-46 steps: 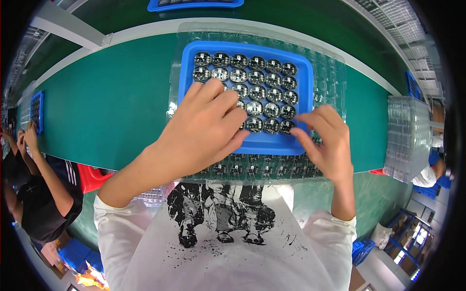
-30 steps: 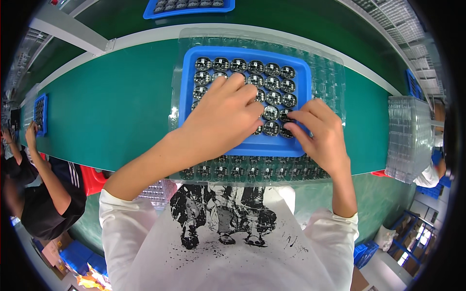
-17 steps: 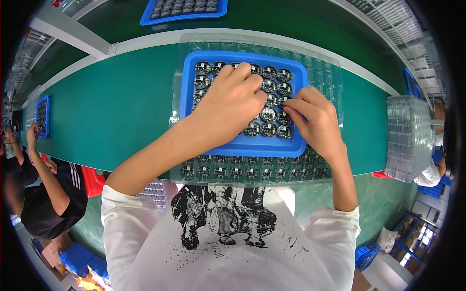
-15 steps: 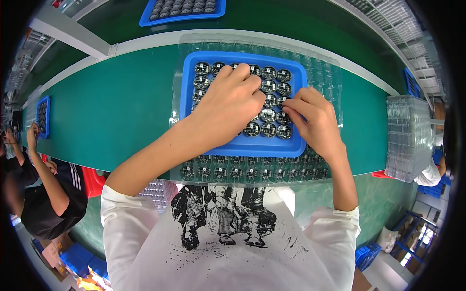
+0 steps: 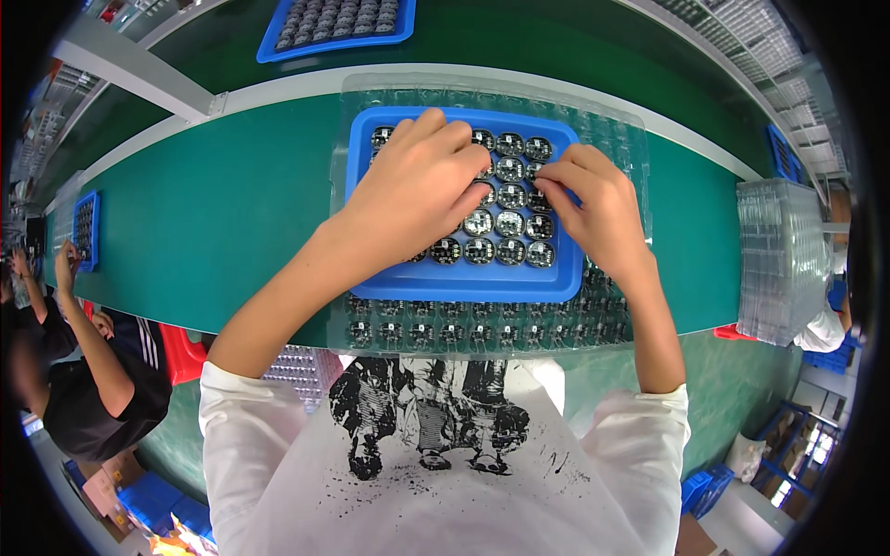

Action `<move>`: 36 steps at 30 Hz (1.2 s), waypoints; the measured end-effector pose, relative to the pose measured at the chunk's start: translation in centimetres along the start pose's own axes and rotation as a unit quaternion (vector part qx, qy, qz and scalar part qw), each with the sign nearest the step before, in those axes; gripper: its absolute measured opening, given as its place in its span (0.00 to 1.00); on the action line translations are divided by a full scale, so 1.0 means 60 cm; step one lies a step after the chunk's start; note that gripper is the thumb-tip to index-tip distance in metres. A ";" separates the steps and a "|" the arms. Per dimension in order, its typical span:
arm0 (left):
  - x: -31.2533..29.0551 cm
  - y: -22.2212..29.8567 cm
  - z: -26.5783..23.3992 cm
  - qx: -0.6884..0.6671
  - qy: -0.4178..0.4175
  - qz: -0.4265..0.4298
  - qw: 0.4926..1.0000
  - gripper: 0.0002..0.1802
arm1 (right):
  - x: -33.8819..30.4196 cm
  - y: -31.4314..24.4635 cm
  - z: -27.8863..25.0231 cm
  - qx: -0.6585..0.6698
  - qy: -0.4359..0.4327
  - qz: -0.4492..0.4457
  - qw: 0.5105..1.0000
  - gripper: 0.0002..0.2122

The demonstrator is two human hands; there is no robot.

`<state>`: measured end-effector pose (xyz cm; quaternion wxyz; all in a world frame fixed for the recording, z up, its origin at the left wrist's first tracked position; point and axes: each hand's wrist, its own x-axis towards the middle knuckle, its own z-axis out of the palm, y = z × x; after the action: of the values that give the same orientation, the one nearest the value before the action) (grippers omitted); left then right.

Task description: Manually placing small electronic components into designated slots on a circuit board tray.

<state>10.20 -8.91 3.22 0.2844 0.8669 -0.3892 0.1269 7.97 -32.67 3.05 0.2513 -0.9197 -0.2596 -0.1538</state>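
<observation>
A blue tray (image 5: 464,285) holds rows of small round electronic parts (image 5: 478,250) with dark, shiny faces. My left hand (image 5: 417,181) reaches over its left half with fingers curled down among the parts; the fingertips and whatever they hold are hidden. At the tray's right side, my right hand (image 5: 598,208) is closed, thumb and forefinger pinched at a part in the outermost column. Beneath the tray lies a clear plastic blister sheet (image 5: 626,130), with more dark parts in its pockets along the near edge.
A stack of clear blister trays (image 5: 779,259) stands at the table's right end. Beyond the white rail, another filled blue tray (image 5: 336,26) lies on a green surface. To the left, a co-worker's hand (image 5: 67,264) is beside a smaller-looking blue tray (image 5: 86,230).
My left hand has shifted a little left, uncovering more parts in the middle of the tray. The right hand has moved up the right column. The far tray has slid slightly left.
</observation>
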 end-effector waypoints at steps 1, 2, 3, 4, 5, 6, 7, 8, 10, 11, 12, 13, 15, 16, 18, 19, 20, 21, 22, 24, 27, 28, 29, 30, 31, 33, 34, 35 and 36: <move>0.001 -0.003 0.006 -0.001 0.003 0.006 1.000 0.07 | 0.000 0.001 0.000 0.001 -0.001 -0.001 1.000 0.06; 0.001 -0.005 0.011 -0.001 0.003 0.004 1.000 0.07 | 0.001 0.002 0.000 0.005 -0.002 -0.003 1.000 0.06; 0.002 -0.007 0.015 0.013 0.001 0.009 1.000 0.07 | 0.001 0.003 0.000 0.009 -0.004 -0.005 1.000 0.06; 0.003 -0.010 0.019 0.025 -0.001 0.015 1.000 0.06 | 0.001 0.004 0.000 0.009 -0.004 -0.005 1.000 0.06; 0.004 -0.011 0.023 0.025 0.000 0.015 1.000 0.06 | 0.001 0.004 -0.001 0.011 -0.006 -0.005 1.000 0.06; 0.005 -0.013 0.025 0.033 0.000 0.013 0.999 0.06 | 0.001 0.004 -0.001 0.014 -0.007 -0.004 1.000 0.06; 0.005 -0.014 0.027 0.042 -0.001 0.011 0.999 0.05 | 0.002 0.005 -0.003 0.014 -0.007 -0.004 1.000 0.06; 0.006 -0.014 0.029 0.042 0.000 0.011 0.999 0.05 | 0.002 0.005 -0.005 0.029 -0.014 0.007 0.999 0.07; 0.008 -0.012 0.030 0.058 0.006 0.025 0.998 0.06 | 0.005 0.005 -0.008 0.044 -0.021 0.018 0.999 0.07; 0.008 -0.012 0.028 0.059 0.006 0.025 0.998 0.06 | 0.008 0.005 -0.010 0.052 -0.012 0.037 0.998 0.07; 0.010 -0.011 0.022 0.039 0.009 0.010 0.999 0.06 | 0.011 0.005 -0.011 0.061 -0.002 0.056 0.997 0.08; 0.012 -0.010 0.019 0.019 0.012 -0.003 1.000 0.06 | 0.016 0.007 -0.011 0.060 -0.001 0.057 0.997 0.08; 0.012 -0.013 0.014 0.009 0.017 -0.005 1.000 0.07 | 0.024 0.009 -0.009 0.023 -0.018 0.045 0.999 0.08; 0.013 -0.015 0.010 0.000 0.022 -0.010 1.000 0.07 | 0.025 0.008 -0.010 0.023 -0.018 0.045 0.999 0.08; 0.015 -0.008 -0.006 -0.002 0.015 -0.012 1.000 0.08 | 0.022 0.002 -0.014 0.020 0.010 0.039 0.999 0.07; 0.012 -0.001 -0.017 -0.002 0.007 -0.016 1.000 0.09 | 0.018 -0.002 -0.020 0.022 0.009 0.039 0.999 0.07; 0.006 0.006 -0.026 -0.003 0.005 -0.018 1.000 0.09 | 0.011 -0.007 -0.029 0.031 0.007 0.032 0.999 0.08; -0.004 0.016 -0.036 -0.014 -0.011 -0.004 1.000 0.09 | 0.004 -0.012 -0.037 0.039 0.005 0.025 0.999 0.08; -0.016 0.027 -0.045 -0.026 -0.026 0.011 0.999 0.09 | -0.004 -0.020 -0.045 0.041 0.003 0.027 0.999 0.08; -0.037 0.045 -0.045 -0.024 -0.059 0.022 0.998 0.12 | -0.021 -0.035 -0.057 0.058 -0.038 0.001 0.998 0.09; -0.056 0.056 -0.034 0.002 -0.091 0.022 0.996 0.18 | -0.036 -0.053 -0.055 0.064 -0.048 -0.010 0.997 0.09; -0.057 0.056 -0.027 0.000 -0.090 0.022 0.996 0.18 | -0.040 -0.056 -0.055 0.061 -0.046 -0.010 0.997 0.09; -0.056 0.055 -0.020 0.008 -0.077 0.030 0.997 0.19 | -0.042 -0.057 -0.055 0.063 -0.048 -0.010 0.997 0.08; -0.056 0.055 -0.015 0.017 -0.063 0.038 0.997 0.20 | -0.044 -0.054 -0.054 0.062 -0.049 -0.010 0.997 0.08; -0.055 0.056 -0.010 0.017 -0.062 0.038 0.997 0.20 | -0.048 -0.049 -0.051 0.064 -0.031 0.026 0.997 0.08; -0.055 0.058 -0.002 0.044 -0.064 0.042 0.996 0.21 | -0.054 -0.037 -0.050 0.066 -0.014 0.060 0.996 0.08; -0.055 0.057 0.001 0.044 -0.064 0.042 0.996 0.21 | -0.058 -0.031 -0.051 0.076 -0.013 0.125 0.989 0.09; -0.055 0.055 0.004 0.047 -0.052 0.045 0.997 0.21 | -0.062 -0.025 -0.050 0.086 -0.012 0.190 0.978 0.11; -0.056 0.053 0.005 0.049 -0.041 0.048 0.997 0.21 | -0.066 -0.018 -0.047 0.086 -0.013 0.189 0.978 0.11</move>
<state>5.58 -8.79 2.76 0.2191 0.8644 -0.4354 0.1237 3.73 -34.98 4.17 0.3510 -0.9289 -0.0965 -0.0689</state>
